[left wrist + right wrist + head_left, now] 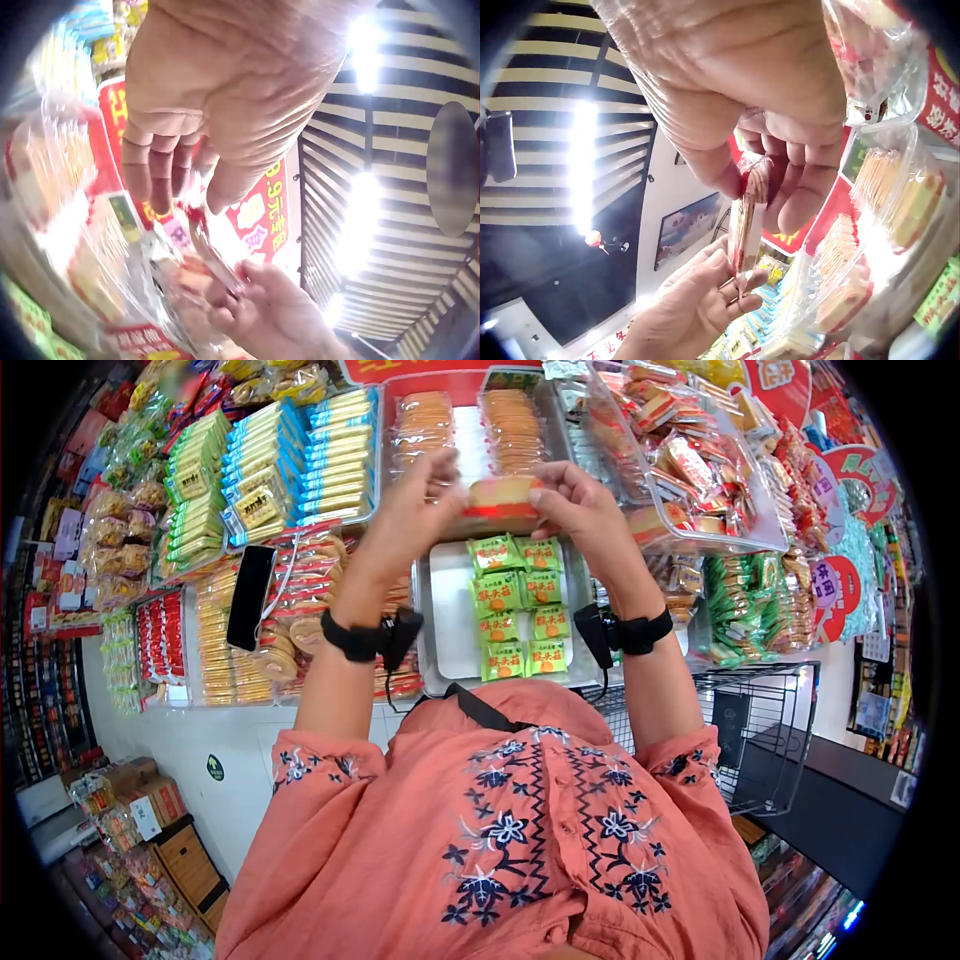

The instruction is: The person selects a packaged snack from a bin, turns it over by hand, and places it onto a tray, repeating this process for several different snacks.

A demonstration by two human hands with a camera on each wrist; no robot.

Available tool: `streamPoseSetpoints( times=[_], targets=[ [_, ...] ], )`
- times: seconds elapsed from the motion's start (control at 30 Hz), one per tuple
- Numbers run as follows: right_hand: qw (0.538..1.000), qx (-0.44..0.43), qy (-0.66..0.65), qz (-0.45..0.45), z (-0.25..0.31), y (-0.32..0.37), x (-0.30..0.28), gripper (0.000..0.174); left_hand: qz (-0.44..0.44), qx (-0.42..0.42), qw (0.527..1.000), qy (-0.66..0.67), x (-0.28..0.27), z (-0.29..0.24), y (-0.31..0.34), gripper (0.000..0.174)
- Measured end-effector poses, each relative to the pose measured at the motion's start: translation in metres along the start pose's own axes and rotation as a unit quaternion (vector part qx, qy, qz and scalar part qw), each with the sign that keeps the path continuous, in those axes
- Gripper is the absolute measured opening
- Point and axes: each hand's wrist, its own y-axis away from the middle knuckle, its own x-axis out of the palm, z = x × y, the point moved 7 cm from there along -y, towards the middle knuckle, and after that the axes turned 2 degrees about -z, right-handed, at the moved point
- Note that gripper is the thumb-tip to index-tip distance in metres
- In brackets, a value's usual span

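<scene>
A small clear-wrapped biscuit packet [503, 498], tan with red print, is held up between my two hands above the display. My right hand [583, 508] pinches its right end between thumb and fingers. At the other end, the thumb and fingers of my left hand [418, 505] come around the wrapper's edge. The right wrist view shows the packet [748, 214] edge-on. Below the hands, green packets [495, 592] lie in two columns in a white tray [445, 630]. Beyond them, clear boxes hold rows of tan biscuits [425, 422].
To the left are blue packets [265, 455] and a phone [250, 598] on a white cable. A clear bin [740, 542] of red-wrapped snacks rises close by my right hand. A black wire cart [765, 730] stands at right.
</scene>
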Motion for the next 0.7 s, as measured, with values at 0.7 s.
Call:
streamPoseSetpoints(
  times=[0.7],
  targets=[
    [0.976, -0.115, 0.183, -0.039, -0.036, -0.072, -0.005, 0.027, 0.149, -0.033, 0.920, -0.360, -0.004, 0.070, -0.046, 0.055]
  ],
)
